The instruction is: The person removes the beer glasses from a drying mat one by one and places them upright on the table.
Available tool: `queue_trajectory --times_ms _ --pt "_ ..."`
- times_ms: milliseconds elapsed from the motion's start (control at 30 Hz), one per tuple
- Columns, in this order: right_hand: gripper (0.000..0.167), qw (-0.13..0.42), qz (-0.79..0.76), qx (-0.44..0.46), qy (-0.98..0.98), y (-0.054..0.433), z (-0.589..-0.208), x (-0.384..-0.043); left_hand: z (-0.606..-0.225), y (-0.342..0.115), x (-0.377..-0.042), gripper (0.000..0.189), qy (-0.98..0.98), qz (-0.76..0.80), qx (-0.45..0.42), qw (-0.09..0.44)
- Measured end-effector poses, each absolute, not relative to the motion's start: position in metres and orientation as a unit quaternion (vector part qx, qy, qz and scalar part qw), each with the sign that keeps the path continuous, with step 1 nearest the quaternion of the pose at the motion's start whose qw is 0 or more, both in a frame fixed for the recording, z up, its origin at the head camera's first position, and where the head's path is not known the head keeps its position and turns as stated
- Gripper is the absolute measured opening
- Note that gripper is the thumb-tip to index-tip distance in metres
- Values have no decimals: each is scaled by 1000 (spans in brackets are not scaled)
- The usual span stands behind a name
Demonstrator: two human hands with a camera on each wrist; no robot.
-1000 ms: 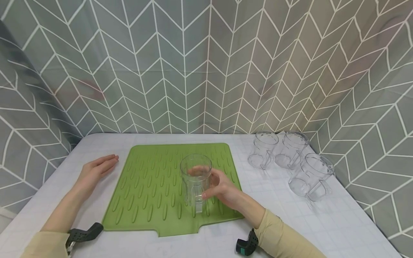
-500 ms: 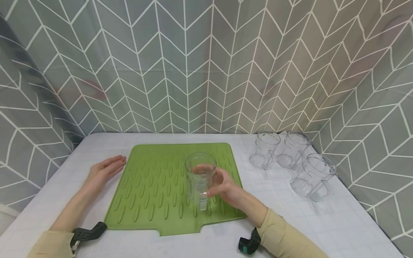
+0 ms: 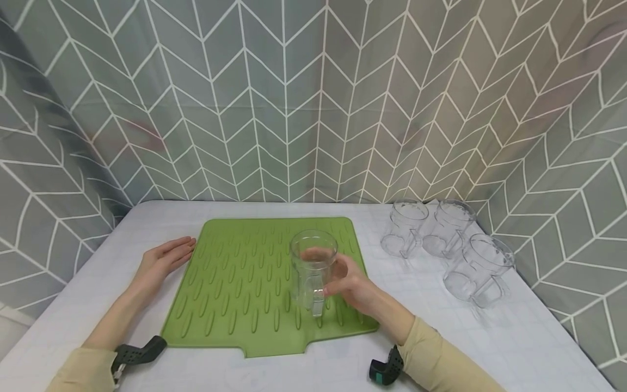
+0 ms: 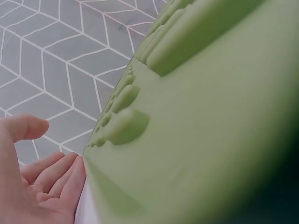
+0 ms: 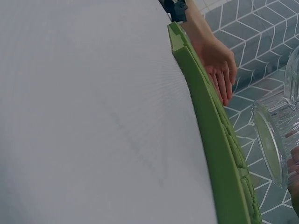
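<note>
A clear mug [image 3: 306, 272] is upright in my right hand [image 3: 350, 283], whose fingers wrap its far side while the thumb lies near the handle. That handle faces toward me. In the right wrist view, a gap shows between the mug's base [image 5: 268, 144] and the ribbed green mat [image 5: 210, 140], so it hangs above the mat. My left hand [image 3: 164, 264] rests on the table at the left edge of the mat [image 3: 235, 316]; its fingers are fairly straight. In the left wrist view, the left hand's fingertips [image 4: 77, 161] meet the mat's edge, holding nothing.
Several similar clear mugs stand in a group at the right: one at the back [image 3: 404, 231], another beside it [image 3: 448, 231] and one nearer [image 3: 477, 272]. A white cloth [image 3: 206, 373] covers the table. A patterned grey curtain [image 3: 303, 109] closes off the back and sides.
My right hand has carried the mug a little to the right over the mat. The left hand has slid right, up to the mat's edge. The head view has shifted slightly.
</note>
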State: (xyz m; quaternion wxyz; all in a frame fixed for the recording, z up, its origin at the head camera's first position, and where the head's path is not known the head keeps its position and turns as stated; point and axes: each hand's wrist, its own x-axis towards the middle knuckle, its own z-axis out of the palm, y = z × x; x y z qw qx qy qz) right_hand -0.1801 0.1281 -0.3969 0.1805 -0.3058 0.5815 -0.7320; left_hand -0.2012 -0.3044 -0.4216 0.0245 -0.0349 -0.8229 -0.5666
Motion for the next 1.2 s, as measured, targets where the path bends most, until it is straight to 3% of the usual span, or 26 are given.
queue_trajectory --times_ms 1200 --pt "75 161 -746 -308 569 208 -404 -176 -421 -304 -201 68 -821 -569 -34 28"
